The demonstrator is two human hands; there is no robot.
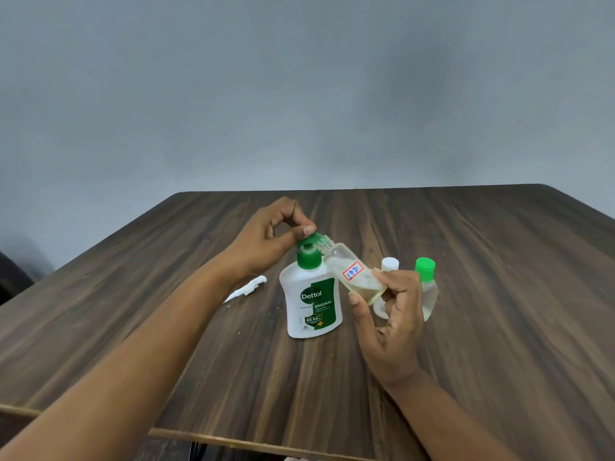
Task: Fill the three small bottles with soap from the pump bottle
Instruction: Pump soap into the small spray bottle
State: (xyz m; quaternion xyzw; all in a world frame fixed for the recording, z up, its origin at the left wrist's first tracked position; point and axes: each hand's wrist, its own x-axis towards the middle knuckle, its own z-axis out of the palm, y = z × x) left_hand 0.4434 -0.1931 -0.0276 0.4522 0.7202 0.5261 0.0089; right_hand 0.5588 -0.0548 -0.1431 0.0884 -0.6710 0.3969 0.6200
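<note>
Head view: a dark wood-grain worktop (482,327) runs back to a plain grey wall (299,94). At its centre the pump bottle (311,304) stands upright. The left grip (269,237) pinches what seems a green cap (310,240) above its neck. At 3 o'clock, the right grip (389,324) is clamped on a tilted labelled small bottle (354,274). A white-capped bottle (389,263) and a green-capped bottle (429,287) stand just behind. A white pump piece (248,288) lies at 9 o'clock.

Left grip (270,239) and right grip (391,322) are working close together, bare forearms reaching forward.
The left, knuckles up, is pinching a green cap (312,238) between thumb and curled fingers; the right, palm turned inward, is holding a tilted small bottle (354,274) by its base with thumb and fingertips.
</note>
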